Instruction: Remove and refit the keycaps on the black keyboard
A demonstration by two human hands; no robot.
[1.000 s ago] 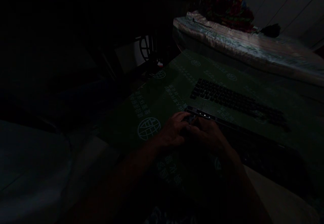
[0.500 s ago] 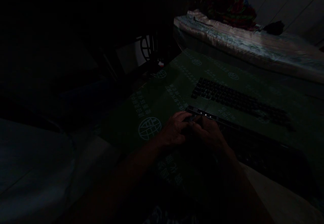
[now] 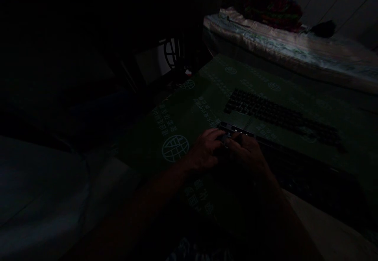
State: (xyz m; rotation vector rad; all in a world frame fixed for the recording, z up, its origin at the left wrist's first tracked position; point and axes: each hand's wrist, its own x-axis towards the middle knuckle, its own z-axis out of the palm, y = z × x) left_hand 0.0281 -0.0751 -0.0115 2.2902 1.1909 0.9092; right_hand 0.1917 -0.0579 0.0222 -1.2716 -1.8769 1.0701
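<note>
The scene is very dark. My left hand and my right hand rest close together on a green printed sheet. Their fingers curl in at the near left corner of a long dark frame with small bright spots along its edge. Both hands pinch at something small between them that I cannot make out. Beyond the frame a dark slab of keys lies on the sheet.
A bed with a pale shiny cover runs across the back right, with colourful cloth and a small black object on it. A round metal wheel shows in the dark at the back. Pale fabric lies at the left.
The view has drifted slightly. My right hand has shifted a little toward the frame's corner; both hands stay together at the same spot.
</note>
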